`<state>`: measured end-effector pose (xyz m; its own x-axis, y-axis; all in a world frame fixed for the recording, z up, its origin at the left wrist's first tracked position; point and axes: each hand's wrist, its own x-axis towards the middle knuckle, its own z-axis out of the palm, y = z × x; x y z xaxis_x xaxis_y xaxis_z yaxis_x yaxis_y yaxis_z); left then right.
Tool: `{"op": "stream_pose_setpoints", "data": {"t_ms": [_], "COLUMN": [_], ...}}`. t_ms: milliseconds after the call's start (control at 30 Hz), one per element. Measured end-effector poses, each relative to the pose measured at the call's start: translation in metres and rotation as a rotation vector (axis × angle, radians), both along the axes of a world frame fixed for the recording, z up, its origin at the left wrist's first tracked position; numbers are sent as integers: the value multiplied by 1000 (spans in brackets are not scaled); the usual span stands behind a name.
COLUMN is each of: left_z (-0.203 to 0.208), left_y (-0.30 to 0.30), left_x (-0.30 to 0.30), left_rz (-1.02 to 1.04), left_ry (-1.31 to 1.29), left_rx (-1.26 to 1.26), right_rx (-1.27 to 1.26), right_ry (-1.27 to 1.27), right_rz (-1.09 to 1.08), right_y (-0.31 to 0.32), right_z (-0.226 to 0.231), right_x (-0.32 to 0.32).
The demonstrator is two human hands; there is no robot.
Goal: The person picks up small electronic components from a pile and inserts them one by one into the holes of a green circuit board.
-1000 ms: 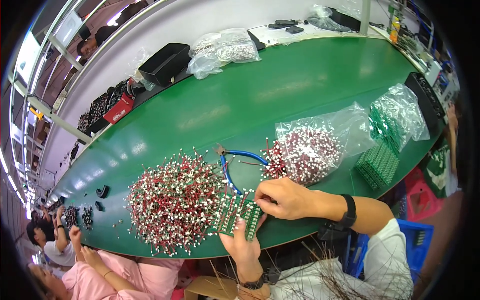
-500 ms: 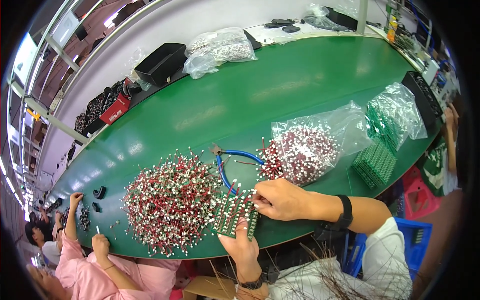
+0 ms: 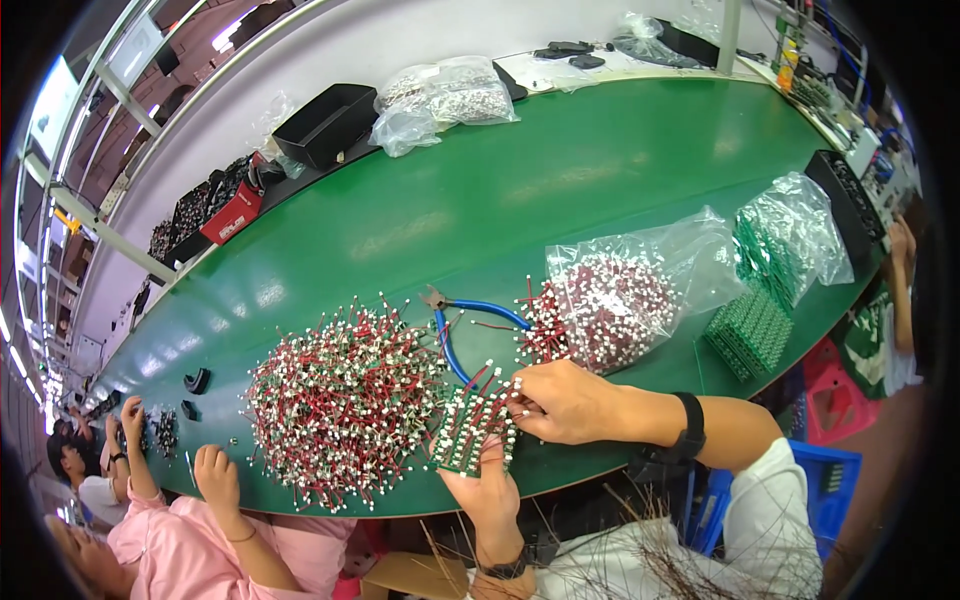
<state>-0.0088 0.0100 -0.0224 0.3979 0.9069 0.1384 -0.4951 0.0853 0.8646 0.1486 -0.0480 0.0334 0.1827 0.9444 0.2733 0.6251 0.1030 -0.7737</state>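
Observation:
My left hand grips a green circuit board panel from below, its thumb lying on the board's face. Rows of white connectors with short red wires cover the panel. At the panel's right edge, my right hand has its fingers pinched together against the connectors; what lies between the fingertips is too small to make out. Just left of the panel spreads a big heap of red-wired white connectors. Blue-handled cutting pliers lie beyond the panel, jaws pointing away to the left.
A clear bag of red-wired connectors lies beyond my right hand. Farther right are stacked green circuit boards and a plastic bag. A black bin stands at the far edge. A co-worker in a pink sleeve sits at my left.
The panel has tilted slightly in my left hand, while my right hand stays pinched at its edge. The co-worker's hands at the left have moved.

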Motion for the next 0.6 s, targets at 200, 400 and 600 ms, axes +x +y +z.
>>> {"op": "stream_pose_setpoints", "data": {"t_ms": [200,400,600], "left_z": [7,2,5], "left_y": [-5,-3,-4], "left_x": [1,-4,-3], "left_rz": [13,40,81], "left_ry": [58,173,257], "left_rx": [24,128,182], "right_rx": [4,30,108], "right_ry": [-96,-371,-438], "right_rz": [-22,-27,-94], "right_y": [-1,-2,-4], "right_z": [-1,-5,-6], "right_x": [-7,-12,-14]}}
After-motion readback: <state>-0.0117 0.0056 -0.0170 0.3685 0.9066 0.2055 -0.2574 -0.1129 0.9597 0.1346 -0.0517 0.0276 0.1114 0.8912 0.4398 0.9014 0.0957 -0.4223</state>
